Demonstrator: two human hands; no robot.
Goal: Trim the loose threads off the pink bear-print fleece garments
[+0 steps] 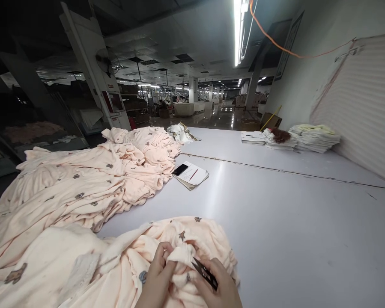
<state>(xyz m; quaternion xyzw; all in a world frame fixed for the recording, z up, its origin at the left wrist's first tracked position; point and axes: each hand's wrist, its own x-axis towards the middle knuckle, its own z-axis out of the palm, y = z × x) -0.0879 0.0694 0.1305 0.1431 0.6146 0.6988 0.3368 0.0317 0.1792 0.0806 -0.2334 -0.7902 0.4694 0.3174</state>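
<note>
A soft pale-pink garment [208, 231] with small printed figures lies bunched at the front of the table. My left hand [158, 273] pinches a fold of it between thumb and fingers. Closed around black thread snips [205, 273] is my right hand [219, 284], just to the right of that fold. The blades point up and left, and their tips lie at the edge of the pinched cloth. Whether they touch the cloth I cannot tell. A whitish band [81, 271] of the fabric shows to the left.
A large heap of the same pink fabric [124, 167] covers the table's left side. Beyond my hands, a notepad [197, 176] carries a dark phone [180, 170] and a red pen [194, 174]. Stacked white cloths [316, 139] and papers [252, 137] stand at the back right.
</note>
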